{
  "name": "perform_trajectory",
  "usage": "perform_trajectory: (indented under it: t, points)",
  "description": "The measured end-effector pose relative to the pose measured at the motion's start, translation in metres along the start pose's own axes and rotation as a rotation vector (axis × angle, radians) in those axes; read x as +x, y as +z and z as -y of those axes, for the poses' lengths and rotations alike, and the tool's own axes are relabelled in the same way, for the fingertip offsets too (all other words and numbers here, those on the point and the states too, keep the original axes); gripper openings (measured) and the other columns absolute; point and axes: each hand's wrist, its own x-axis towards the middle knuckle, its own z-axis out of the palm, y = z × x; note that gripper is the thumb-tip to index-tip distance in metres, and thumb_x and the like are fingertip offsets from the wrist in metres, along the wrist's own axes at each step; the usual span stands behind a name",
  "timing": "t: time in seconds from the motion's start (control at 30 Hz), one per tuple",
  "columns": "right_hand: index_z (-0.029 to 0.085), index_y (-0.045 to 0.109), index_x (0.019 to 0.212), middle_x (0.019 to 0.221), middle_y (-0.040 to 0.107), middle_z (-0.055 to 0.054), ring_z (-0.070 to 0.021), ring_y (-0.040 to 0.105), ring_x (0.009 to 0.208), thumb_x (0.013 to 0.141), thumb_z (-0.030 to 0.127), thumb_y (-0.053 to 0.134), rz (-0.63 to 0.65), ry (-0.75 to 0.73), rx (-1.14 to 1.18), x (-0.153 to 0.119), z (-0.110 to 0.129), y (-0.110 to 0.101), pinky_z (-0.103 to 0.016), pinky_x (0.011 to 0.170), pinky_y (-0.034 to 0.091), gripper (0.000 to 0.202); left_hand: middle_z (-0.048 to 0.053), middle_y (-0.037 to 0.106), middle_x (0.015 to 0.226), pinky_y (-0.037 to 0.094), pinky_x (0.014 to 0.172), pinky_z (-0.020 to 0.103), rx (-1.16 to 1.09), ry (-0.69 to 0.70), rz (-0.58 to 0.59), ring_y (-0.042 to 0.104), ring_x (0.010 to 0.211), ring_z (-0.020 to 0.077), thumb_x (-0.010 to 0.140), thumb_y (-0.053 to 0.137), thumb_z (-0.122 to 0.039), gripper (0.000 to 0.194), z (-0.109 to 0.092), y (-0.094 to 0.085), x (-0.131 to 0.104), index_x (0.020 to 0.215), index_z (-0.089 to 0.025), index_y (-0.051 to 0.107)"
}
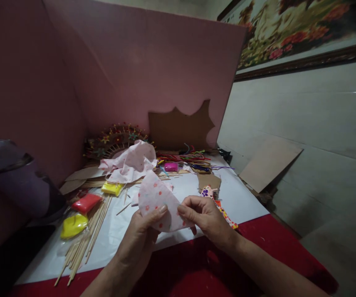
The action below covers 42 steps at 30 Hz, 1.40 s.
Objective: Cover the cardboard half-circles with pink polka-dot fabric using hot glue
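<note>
A piece of pale pink fabric (161, 202) with small red flowers, rounded on one side, is held up in front of me over the table. My left hand (145, 227) grips its lower left edge, thumb on top and fingers behind. At its right corner my right hand (201, 214) pinches the cloth between thumb and fingers. Beyond lies a larger crumpled piece of the same flowered cloth (131, 161). A small spotted, colourful figure (224, 214) shows partly behind my right hand.
Wooden sticks (94, 227) lie at the left beside yellow (74, 225) and red (87, 202) clay packets. Scissors (201, 167), a magenta packet (171, 167) and pipe cleaners (181, 157) sit further back. Cut cardboard (178, 130) leans against the pink partition (153, 62).
</note>
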Motion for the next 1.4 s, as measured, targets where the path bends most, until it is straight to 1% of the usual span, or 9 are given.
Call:
perform_trajectory:
  t: [0.17,0.3,0.4,0.57,0.7,0.93,1.1,1.27,1.4]
  points:
    - [0.014,0.054,0.063,0.053,0.048,0.004,-0.0055,0.040,0.043,0.075,0.044,0.067,0.034,0.067,0.089,0.001,-0.001,0.003,-0.017,0.037,0.036,0.034,0.007,0.071,0.089,0.046,0.070,0.029,0.006,0.030,-0.055,0.063,0.079,0.0197,0.073,0.067,-0.025,0.031,-0.002,0.008,-0.007,0.102,-0.015,0.064]
    - [0.015,0.055,0.065,0.054,0.049,0.004,-0.0065,0.041,0.044,0.077,0.045,0.064,-0.041,0.045,0.053,0.003,-0.002,0.002,-0.018,0.038,0.035,0.034,0.010,0.070,0.094,0.045,0.072,0.031,-0.019,0.028,0.055,0.062,0.087,0.0239,0.079,0.060,-0.039,0.033,-0.004,0.013,-0.009,0.100,-0.015,0.066]
    - [0.016,0.054,0.066,0.054,0.047,0.005,-0.0072,0.040,0.045,0.080,0.044,0.061,-0.178,-0.084,-0.071,0.002,0.000,-0.002,-0.020,0.041,0.034,0.033,0.011,0.067,0.100,0.044,0.073,0.032,0.027,0.061,0.033,0.059,0.093,0.0245,0.079,0.056,-0.048,0.040,-0.003,0.009,-0.005,0.101,-0.017,0.065]
    - [0.017,0.054,0.066,0.062,0.052,0.001,-0.0104,0.045,0.056,0.085,0.034,0.057,-0.393,-0.371,-0.481,-0.001,0.003,-0.005,-0.024,0.054,0.036,0.026,0.007,0.063,0.098,0.041,0.068,0.028,0.152,0.088,-0.264,0.055,0.082,0.0175,0.071,0.067,-0.045,0.035,0.003,-0.008,0.009,0.093,-0.018,0.063]
    - [0.017,0.053,0.067,0.065,0.052,0.001,-0.0115,0.046,0.060,0.087,0.027,0.055,-0.422,-0.535,-0.645,-0.001,0.000,-0.005,-0.024,0.056,0.035,0.022,0.006,0.063,0.094,0.040,0.065,0.026,0.187,0.112,-0.273,0.053,0.078,0.0149,0.072,0.067,-0.044,0.033,0.005,-0.013,0.012,0.090,-0.017,0.062]
    - [0.017,0.054,0.068,0.065,0.052,0.001,-0.0112,0.045,0.057,0.087,0.027,0.056,-0.431,-0.526,-0.633,0.001,-0.003,-0.006,-0.024,0.053,0.035,0.021,0.006,0.065,0.088,0.039,0.067,0.027,0.156,0.037,-0.257,0.054,0.079,0.0165,0.070,0.066,-0.031,0.025,0.002,-0.009,0.009,0.089,-0.016,0.061]
    - [0.018,0.054,0.068,0.065,0.052,0.001,-0.0115,0.045,0.057,0.087,0.028,0.056,-0.429,-0.506,-0.639,0.002,-0.005,-0.008,-0.024,0.054,0.035,0.022,0.004,0.064,0.075,0.038,0.066,0.027,0.204,0.033,-0.186,0.054,0.075,0.0166,0.067,0.061,-0.021,0.004,0.003,-0.012,0.009,0.068,-0.017,0.060]
    - [0.019,0.053,0.068,0.066,0.052,0.000,-0.0128,0.046,0.059,0.088,0.030,0.054,-0.415,-0.469,-0.663,0.003,-0.006,-0.007,-0.026,0.056,0.036,0.023,0.003,0.063,0.073,0.038,0.066,0.028,0.217,0.064,-0.175,0.055,0.077,0.0184,0.072,0.057,-0.027,0.012,0.002,-0.011,0.008,0.069,-0.017,0.063]
    - [0.019,0.053,0.067,0.065,0.052,0.000,-0.0133,0.046,0.059,0.088,0.031,0.054,-0.421,-0.469,-0.660,0.003,-0.006,-0.007,-0.026,0.055,0.036,0.024,0.004,0.064,0.068,0.039,0.065,0.028,0.241,0.077,-0.164,0.055,0.072,0.0188,0.073,0.054,-0.028,0.020,0.003,-0.011,0.012,0.057,-0.018,0.061]
